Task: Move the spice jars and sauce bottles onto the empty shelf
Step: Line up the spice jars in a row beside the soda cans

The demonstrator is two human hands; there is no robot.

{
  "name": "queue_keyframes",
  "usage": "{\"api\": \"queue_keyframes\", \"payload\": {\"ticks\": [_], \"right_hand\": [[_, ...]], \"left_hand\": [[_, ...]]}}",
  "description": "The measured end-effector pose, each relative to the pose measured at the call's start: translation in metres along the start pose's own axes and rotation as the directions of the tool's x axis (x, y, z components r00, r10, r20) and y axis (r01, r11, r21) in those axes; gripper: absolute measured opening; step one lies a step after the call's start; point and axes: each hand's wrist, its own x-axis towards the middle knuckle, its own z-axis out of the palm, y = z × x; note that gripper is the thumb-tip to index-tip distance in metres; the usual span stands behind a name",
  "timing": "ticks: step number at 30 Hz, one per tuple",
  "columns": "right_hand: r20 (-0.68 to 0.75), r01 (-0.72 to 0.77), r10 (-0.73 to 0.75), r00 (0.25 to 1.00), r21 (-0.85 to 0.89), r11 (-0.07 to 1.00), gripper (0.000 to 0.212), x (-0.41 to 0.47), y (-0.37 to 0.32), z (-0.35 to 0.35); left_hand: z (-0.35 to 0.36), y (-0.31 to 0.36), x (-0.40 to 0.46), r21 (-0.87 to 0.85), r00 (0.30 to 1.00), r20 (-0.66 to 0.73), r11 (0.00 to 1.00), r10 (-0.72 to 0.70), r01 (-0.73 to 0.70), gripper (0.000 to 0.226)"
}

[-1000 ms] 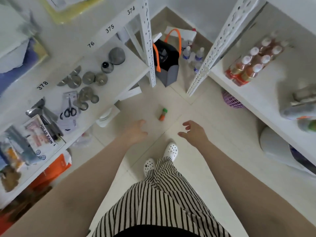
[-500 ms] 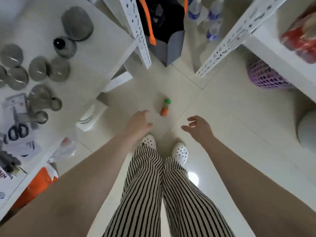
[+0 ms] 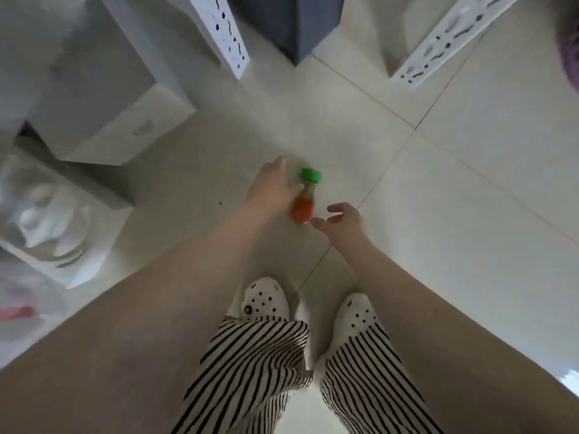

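A small sauce bottle [image 3: 304, 198] with a green cap and an orange label lies on the pale tiled floor, just ahead of my feet. My left hand [image 3: 269, 187] is against the bottle's left side at the neck. Its fingers are hidden, so I cannot tell whether they close on it. My right hand [image 3: 343, 222] hovers at the bottle's lower right end, fingers spread and holding nothing. The shelves are out of view except for their posts.
Two white perforated shelf posts [image 3: 225, 29] [image 3: 438, 42] stand ahead, with a grey bag [image 3: 291, 23] between them. White boxes [image 3: 125, 133] sit low on the left. A purple basket [image 3: 571, 51] shows at the top right edge. My white clogs [image 3: 263, 299] stand close behind the bottle.
The view has dropped close to the floor. Both hands have come down to the bottle; the left now touches it and the right has come up beside its base.
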Motion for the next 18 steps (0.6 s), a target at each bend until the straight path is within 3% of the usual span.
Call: {"api": "queue_keyframes", "payload": {"ticks": [10,18], "right_hand": [[-0.042,-0.014,0.016,0.999,0.054,0.998,0.038,0.046,0.002,0.045],[-0.029,0.000,0.002,1.000,0.071,0.997,0.038,-0.043,-0.015,-0.010]], "left_hand": [[0.041,-0.012,0.050,-0.050,0.991,-0.034,0.990,0.129,-0.131,0.037],[-0.004,0.040,-0.031,-0.233,0.997,0.018,0.970,0.075,-0.069,0.046]]}}
